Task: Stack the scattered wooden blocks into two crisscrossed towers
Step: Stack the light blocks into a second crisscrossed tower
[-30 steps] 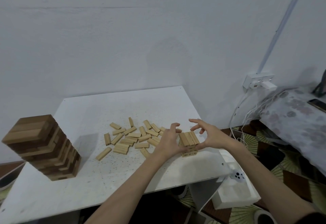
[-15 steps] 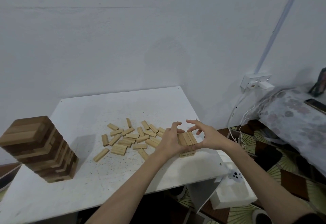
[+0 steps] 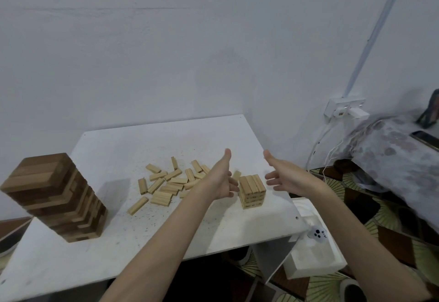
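A lived-in room of a home. A plain white counter (image 3: 118, 149) stands against a bare painted wall (image 3: 142, 64). At right, a wall socket (image 3: 344, 110) with a charger and white cables (image 3: 325, 156) hangs above a patterned floor mat (image 3: 384, 213), beside furniture draped in floral cloth (image 3: 394, 156). A shoe (image 3: 351, 290) lies near.

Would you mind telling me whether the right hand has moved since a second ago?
Yes. The right hand has drawn rightward off the small pale wooden block tower and opened.
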